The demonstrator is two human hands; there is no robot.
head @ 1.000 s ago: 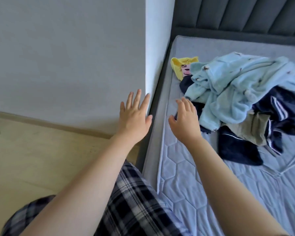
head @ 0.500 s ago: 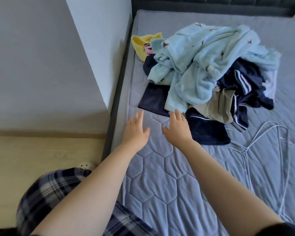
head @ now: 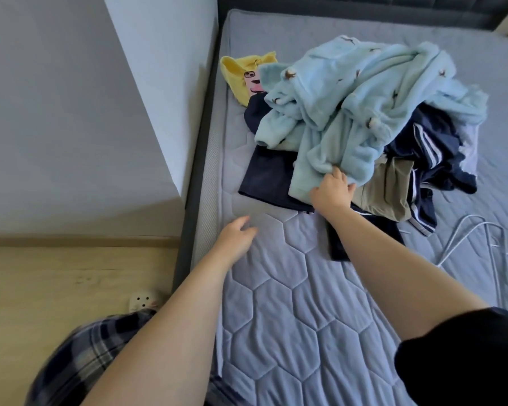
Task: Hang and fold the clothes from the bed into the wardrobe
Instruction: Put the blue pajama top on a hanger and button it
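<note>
— Right hand [head: 332,191] has gone forward since half a second back: off the bare mattress, now onto the lower edge of the pale blue fleece garment [head: 364,104]. Left hand [head: 236,237] is lagging, low over the quilting near the bed's edge.

— Grip?

— Right fingers lie against the fleece hem, tips partly under the fold. Cannot tell whether they have pinched it yet. Left fingers loosely curled, holding nothing.

— Where do the clothes stand?

— All on the bed [head: 291,303], one heap. Fleece on top; navy piece [head: 269,177] flat beneath it; striped navy garment [head: 431,148] and khaki piece [head: 390,191] tangled to the right; yellow item [head: 241,74] at the far corner by the wall. Wire hangers [head: 481,238] lie loose on the mattress to the right. Wardrobe not in view.

— Risks?

— My judgement: the fleece is bulky and draped over the rest. Pull it by one hem with one hand and it likely drags the navy piece or the khaki along, or tips the heap sideways toward the hangers. A sleeve may be caught under the striped garment; cannot see. One-point lift also leaves it hanging lopsided, awkward for a hanger.

— Remedy?

— Bring the left hand in to hold the pile or take a second corner.
</note>
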